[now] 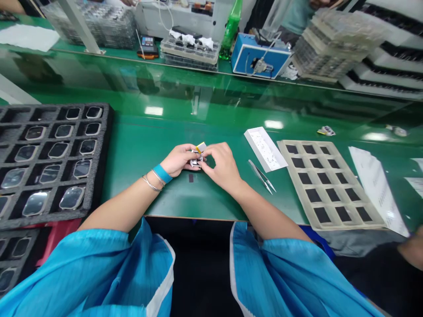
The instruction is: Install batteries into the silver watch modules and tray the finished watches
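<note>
Left hand (178, 160) and right hand (222, 166) hold one yellow-tabbed component (197, 155) above the desk (142, 193) centre, fingers (207, 155) closed on it. Black foam tray (104, 132), left, holds fourteen rounded glass pieces (72, 198). Beige tray (330, 223), right, shows fifteen dark cells (322, 215). One pair of tweezers (261, 176) lies between.

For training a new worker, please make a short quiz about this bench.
1. Which hand has the blue band at its wrist?
2. True or false: the tweezers lie to the right of the right hand.
3. How many hands touch the small part?

Key: 1. left hand; 2. true; 3. two.
</note>
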`<state>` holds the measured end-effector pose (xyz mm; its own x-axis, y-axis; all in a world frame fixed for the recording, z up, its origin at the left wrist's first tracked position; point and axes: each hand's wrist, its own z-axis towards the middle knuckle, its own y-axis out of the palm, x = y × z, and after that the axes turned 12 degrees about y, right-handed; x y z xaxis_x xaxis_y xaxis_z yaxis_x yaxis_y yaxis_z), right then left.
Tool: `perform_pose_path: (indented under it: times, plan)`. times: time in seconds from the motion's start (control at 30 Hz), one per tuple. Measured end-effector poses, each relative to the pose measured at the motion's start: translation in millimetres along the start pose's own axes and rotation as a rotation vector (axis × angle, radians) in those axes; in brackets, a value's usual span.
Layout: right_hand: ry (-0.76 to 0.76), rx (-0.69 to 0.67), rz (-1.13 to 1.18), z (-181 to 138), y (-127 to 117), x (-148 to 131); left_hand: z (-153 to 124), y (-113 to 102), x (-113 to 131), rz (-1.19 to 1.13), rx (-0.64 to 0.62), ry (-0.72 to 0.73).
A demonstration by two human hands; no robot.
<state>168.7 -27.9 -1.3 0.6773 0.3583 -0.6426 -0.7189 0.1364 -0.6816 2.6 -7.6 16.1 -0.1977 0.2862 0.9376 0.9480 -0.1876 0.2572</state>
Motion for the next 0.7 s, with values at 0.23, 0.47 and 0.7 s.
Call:
perform_pose_path:
  times: [0.23, 0.47, 0.7]
  plan:
    - [0.462, -0.106, 0.542, 13, 9, 19, 0, 1, -3, 0.027, -0.025, -0.017]
    - [0.370, 0.001, 0.514, 10, 8, 15, 2, -2, 0, -0.090, -0.148, -0.053]
    - [0.117, 0.076, 0.205, 2, 8, 6, 3, 0, -7, -0.029, -0.036, -0.007]
